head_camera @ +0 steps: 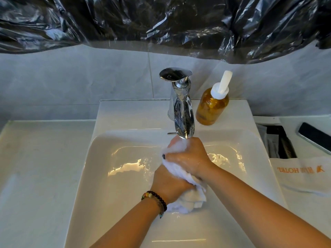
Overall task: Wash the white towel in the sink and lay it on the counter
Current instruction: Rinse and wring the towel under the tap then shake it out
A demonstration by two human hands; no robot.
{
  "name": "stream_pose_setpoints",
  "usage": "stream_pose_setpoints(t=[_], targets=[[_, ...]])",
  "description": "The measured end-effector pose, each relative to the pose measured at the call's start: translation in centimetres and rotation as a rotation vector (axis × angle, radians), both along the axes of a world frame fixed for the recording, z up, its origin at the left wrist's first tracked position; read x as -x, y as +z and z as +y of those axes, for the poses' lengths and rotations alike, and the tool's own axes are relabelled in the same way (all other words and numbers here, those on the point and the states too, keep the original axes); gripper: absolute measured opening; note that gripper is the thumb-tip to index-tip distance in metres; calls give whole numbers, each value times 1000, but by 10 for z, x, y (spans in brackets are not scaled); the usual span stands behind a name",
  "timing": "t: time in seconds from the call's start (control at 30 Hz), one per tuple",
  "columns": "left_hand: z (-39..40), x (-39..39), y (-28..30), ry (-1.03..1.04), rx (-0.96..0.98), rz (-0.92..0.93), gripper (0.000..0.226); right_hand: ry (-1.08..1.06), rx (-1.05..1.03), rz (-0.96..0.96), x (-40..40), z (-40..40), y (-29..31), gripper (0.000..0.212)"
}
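The white towel (186, 199) is bunched into a wet roll over the white sink (114, 176), directly below the chrome faucet (182, 108). My right hand (189, 156) grips the upper end of the towel just under the spout, where water and foam show. My left hand (168, 183), with a beaded bracelet on the wrist, grips the lower part of the roll. The loose end of the towel hangs down below my left hand. The counter (35, 167) lies to the left of the basin.
An amber pump bottle (212, 106) stands right of the faucet on the sink's back ledge. At the right are a white cloth with orange hotel lettering (304, 174), a dark opening (279, 142) and a black tray (317, 136). Black plastic sheeting (161, 20) covers the wall above.
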State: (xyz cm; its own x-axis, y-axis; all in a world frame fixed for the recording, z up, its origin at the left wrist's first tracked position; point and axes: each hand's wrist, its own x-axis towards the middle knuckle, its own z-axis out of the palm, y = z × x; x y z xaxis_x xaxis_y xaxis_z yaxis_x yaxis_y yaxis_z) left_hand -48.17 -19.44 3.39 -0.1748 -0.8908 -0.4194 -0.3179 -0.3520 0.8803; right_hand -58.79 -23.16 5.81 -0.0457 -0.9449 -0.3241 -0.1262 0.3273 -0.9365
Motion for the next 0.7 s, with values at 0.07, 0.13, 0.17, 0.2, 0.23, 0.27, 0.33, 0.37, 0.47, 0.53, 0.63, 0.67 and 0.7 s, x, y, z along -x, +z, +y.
stream_pose_setpoints(t=[0.07, 0.13, 0.17, 0.2, 0.23, 0.27, 0.33, 0.37, 0.47, 0.53, 0.63, 0.67, 0.7], targets=[[-2, 2, 6, -43, 8, -18, 56, -66, -16, -31, -2, 0, -5, 19], [-9, 3, 11, -89, -51, 6, 32, -7, 46, 23, 1, -2, -2, 20], [-13, 1, 8, -111, -47, -20, 24, 5, 77, 48, 5, -3, 0, 26], [-16, 1, 11, -116, -62, -38, 20, -25, 93, 42, 11, -3, 2, 31], [-17, 3, 12, -81, -54, 15, 18, -70, 97, 15, 17, 0, 4, 31], [-18, 3, 9, 8, -47, 107, 24, -105, 131, 30, 25, 7, 4, 31], [-21, -1, 11, 202, -136, 336, 39, -65, 306, 246, 39, 32, 7, 40], [-22, -2, 13, 257, -182, 440, 36, 22, 378, 370, 44, 44, 4, 48], [-27, -1, 20, 365, -239, 578, 20, 349, 361, 501, 39, 70, 0, 92], [-26, 4, 23, 417, -308, 654, 25, 398, 346, 588, 26, 72, -2, 117], [-20, 17, 32, 465, -397, 853, 22, 224, 319, 697, 11, 60, -2, 114], [-21, 20, 35, 480, -408, 910, 21, 163, 279, 704, 9, 55, -3, 110], [-22, 22, 37, 494, -400, 923, 22, 121, 220, 711, 8, 50, -2, 105]])
